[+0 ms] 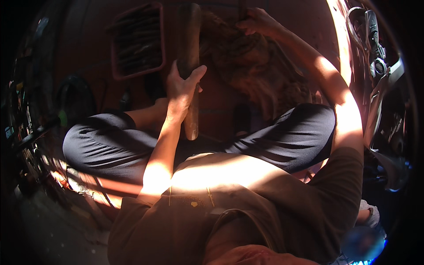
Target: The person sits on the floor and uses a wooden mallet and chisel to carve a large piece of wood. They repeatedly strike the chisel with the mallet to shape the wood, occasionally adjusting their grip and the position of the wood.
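Observation:
A long, thick piece of wood (191, 42) with rounded ends stands lengthwise in front of me, its near end between my crossed legs. My left hand (182, 86) is closed round it below the middle, with the thumb along its right side. Farther off to the right, my right hand (261, 23) is closed in shadow at the far end of a heap. A dark, narrow upright thing (242, 9) shows at its fingertips, too dim to name. That heap of brown, fibrous or cloth-like material (256, 62) lies between the wood and my right arm.
A pink-rimmed basket (164, 39) full of dark, stick-like pieces stands at the far left. Along the right edge is a grey and black metal object (379, 66). Clutter lines the left edge. My bent knees flank the wood, and strong sunlight crosses my arms.

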{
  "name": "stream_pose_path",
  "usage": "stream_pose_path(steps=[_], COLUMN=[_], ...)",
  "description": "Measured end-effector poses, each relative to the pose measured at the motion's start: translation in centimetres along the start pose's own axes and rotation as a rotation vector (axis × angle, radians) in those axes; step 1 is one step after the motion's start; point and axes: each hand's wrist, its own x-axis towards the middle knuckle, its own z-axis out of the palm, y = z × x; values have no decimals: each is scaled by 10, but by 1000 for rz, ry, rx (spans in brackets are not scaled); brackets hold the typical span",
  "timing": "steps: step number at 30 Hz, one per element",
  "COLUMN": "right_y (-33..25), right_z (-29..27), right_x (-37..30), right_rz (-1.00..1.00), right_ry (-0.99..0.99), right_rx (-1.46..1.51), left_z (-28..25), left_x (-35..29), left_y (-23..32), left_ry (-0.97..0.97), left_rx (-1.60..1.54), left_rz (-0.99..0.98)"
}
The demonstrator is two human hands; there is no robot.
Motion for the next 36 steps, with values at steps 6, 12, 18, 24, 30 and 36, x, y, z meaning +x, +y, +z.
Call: stream_pose_path(steps=[6,12,18,24,30,36], right_y=[-22,-12,7,16,2,31], right_z=[-39,-23,-14,-18,-41,-72], right_x=[-8,-15,-6,-9,-8,-15], right_rz=[-79,-58,13,83,-21,-8], right_ry=[315,217,170,172,341,286], right_rx=[-414,149,224,185,-215,-205], left_z=[-3,0,3,0,-3,-5], left_x=[0,1,-1,-1,-5,4], left_y=[-1,-4,0,-5,1,-14], left_ry=[18,1,3,-4,18,18], left_rx=[7,-2,52,39,59,-50], left_rz=[6,-23,-30,-18,-51,-59])
